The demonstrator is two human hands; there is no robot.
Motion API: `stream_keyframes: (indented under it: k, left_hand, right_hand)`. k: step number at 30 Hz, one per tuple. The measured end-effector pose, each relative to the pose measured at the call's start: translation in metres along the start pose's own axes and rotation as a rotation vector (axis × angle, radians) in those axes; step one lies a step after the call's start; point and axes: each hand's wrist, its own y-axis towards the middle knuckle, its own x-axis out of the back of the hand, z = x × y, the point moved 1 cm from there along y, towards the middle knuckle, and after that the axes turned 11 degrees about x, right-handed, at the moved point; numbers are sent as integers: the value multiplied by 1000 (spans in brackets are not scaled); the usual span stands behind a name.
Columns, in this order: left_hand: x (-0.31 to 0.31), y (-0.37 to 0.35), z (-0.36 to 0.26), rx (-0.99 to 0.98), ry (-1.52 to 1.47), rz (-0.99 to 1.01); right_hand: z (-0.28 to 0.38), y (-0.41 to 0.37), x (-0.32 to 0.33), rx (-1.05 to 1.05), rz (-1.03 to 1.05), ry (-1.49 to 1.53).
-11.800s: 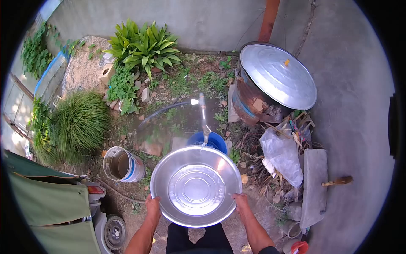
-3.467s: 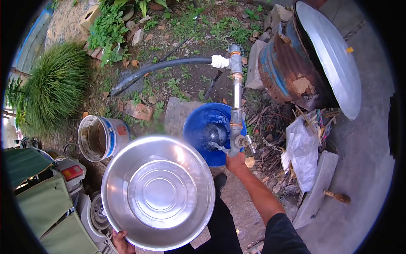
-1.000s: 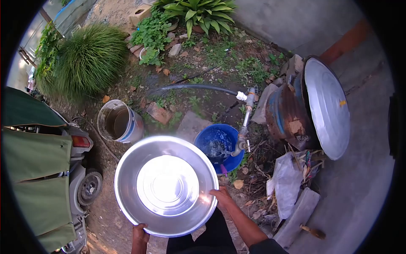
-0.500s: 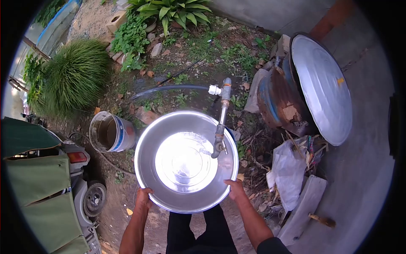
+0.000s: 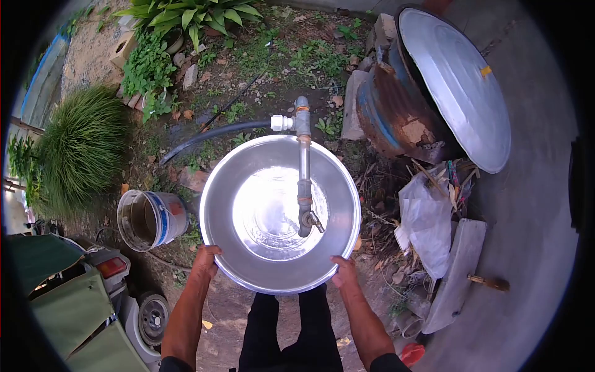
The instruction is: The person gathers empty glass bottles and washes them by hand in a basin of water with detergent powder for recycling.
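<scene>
Since half a second ago, the metal basin (image 5: 223, 242) has moved farther beneath the tap (image 5: 305, 222), whose spout then hung over the basin's right part and now sits closer to its middle. The left hand (image 5: 206, 261) and the right hand (image 5: 344, 270) are well apart, each clamped on the near rim of the basin, thumbs on top; the other fingers are mostly hidden beneath. The basin is held out in front of the person's dark trousers (image 5: 291, 335), its open side facing up. The upright metal pipe (image 5: 304, 159) crosses above its far rim, and a white connector (image 5: 282, 123) joins the pipe to a black hose (image 5: 217, 136) running left. Ripples show on the basin's bright bottom below the spout, though glare hides how much water lies there. To the left, near the basin, stands a pale bucket (image 5: 173, 217) with murky contents. At the right, a rusty drum (image 5: 378, 124) carries a tilted silver lid (image 5: 455, 90); nearer the person are a clear plastic bag (image 5: 426, 214) and, just beside it, a grey slab (image 5: 455, 279).
</scene>
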Motion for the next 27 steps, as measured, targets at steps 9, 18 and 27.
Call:
stream_keyframes:
  k: [9,18,27]
  left_hand:
    - [-1,44,2,34,43,-106]
    - [6,64,20,82,-14,-164]
    - [-1,54,18,37,-14,-159]
  right_hand:
    - [1,-2,-11,48,-75,69]
    - [4,12,-11,81,-56,49]
    - [-2,16,-6,137,-75,-1]
